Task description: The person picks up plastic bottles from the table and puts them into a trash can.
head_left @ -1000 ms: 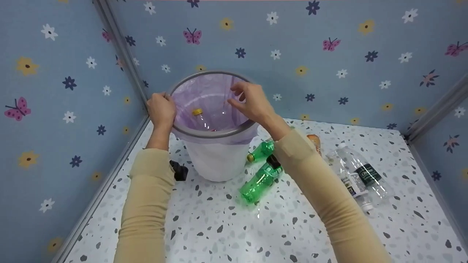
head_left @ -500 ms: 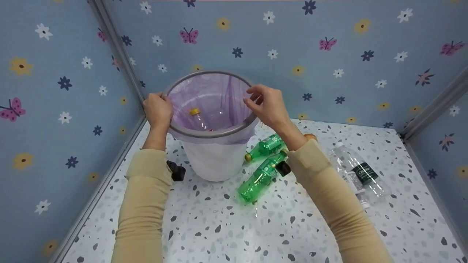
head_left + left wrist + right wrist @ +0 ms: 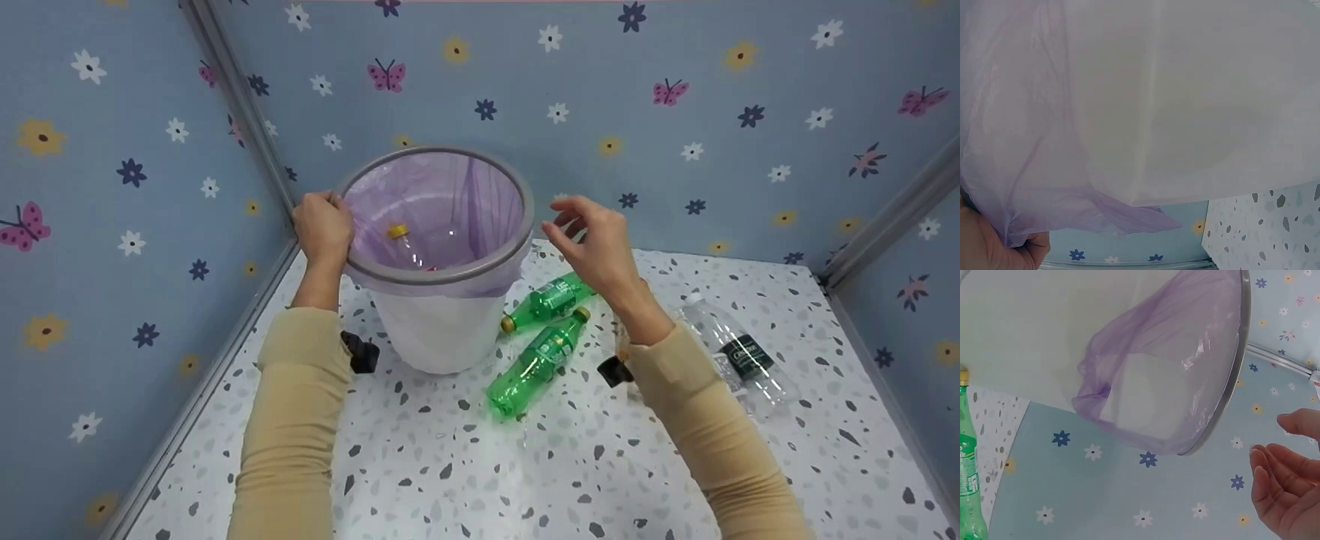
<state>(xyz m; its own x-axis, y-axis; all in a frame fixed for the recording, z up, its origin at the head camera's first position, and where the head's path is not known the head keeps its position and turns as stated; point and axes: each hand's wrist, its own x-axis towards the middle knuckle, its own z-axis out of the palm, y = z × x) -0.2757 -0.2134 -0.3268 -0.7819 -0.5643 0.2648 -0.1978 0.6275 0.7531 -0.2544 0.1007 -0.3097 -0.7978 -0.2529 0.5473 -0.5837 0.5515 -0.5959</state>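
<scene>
A white trash can (image 3: 442,330) with a grey rim (image 3: 431,276) stands at centre, lined with a purple trash bag (image 3: 491,202) folded over the rim. Inside it leans a clear bottle (image 3: 409,249) with a yellow cap. At the can's left side my left hand (image 3: 324,229) grips the rim and bag; in the left wrist view that hand (image 3: 1008,247) has the bag's edge bunched in its fingers. My right hand (image 3: 600,240) hovers right of the can, loosely bent, holding nothing. In the right wrist view, this hand (image 3: 1289,481) is apart from the rim.
Two green bottles, one behind (image 3: 555,298) and one in front (image 3: 532,375), lie on the speckled surface right of the can. Farther right lie clear bottles (image 3: 750,356), partly behind my right arm. Flowered walls (image 3: 585,75) close in the back and sides.
My right hand has moved from inside the can's right edge, over the rim, and out to the right. The left hand has kept its grip.
</scene>
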